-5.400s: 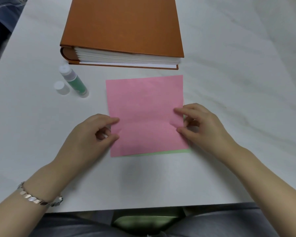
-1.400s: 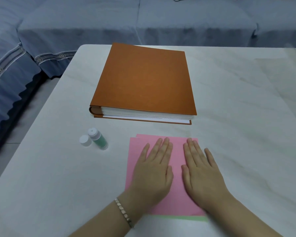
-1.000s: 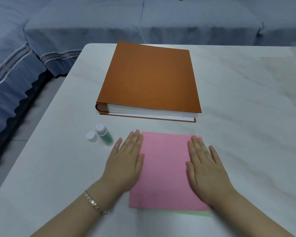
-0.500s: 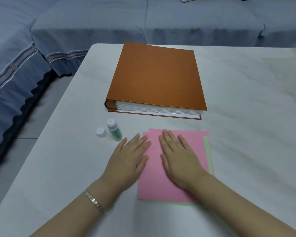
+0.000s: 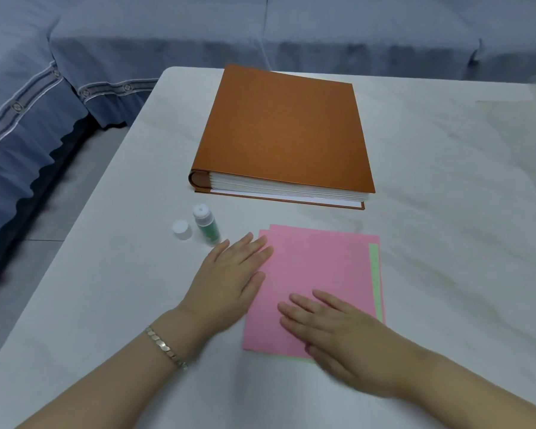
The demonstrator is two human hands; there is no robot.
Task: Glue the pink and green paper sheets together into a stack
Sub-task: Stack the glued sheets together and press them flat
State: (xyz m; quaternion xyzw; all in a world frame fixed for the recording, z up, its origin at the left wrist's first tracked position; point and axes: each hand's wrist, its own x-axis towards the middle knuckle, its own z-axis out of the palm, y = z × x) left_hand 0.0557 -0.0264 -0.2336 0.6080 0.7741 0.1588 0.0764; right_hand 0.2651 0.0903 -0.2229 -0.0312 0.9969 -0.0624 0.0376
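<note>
**Palms down on the pink sheet**

With both palms spread flat and nothing pinched between the fingers, the pressing is on. The right hand lies open on the near part of the pink sheet, fingers pointing up and to the left across the paper. The left hand lies open too, its palm on the table and its fingertips just over the sheet's left edge.

That top sheet lies in front of the person, near the middle of the table. A green sheet peeks out as a strip along the right side and a sliver at the near edge, and a second pink edge shows at the far left corner, so the layers do not sit square.

To do this well, I'd say one hand should anchor while the other sweeps from the middle outward, firm and even, so the sheets bond without wrinkling or sliding further askew.

Just beyond the left hand stands the glue stick, uncapped, its white cap beside it. Further back lies a thick orange album. No lettering reads on either: the stick's green body is too small to tell, and the cover is plain.
</note>
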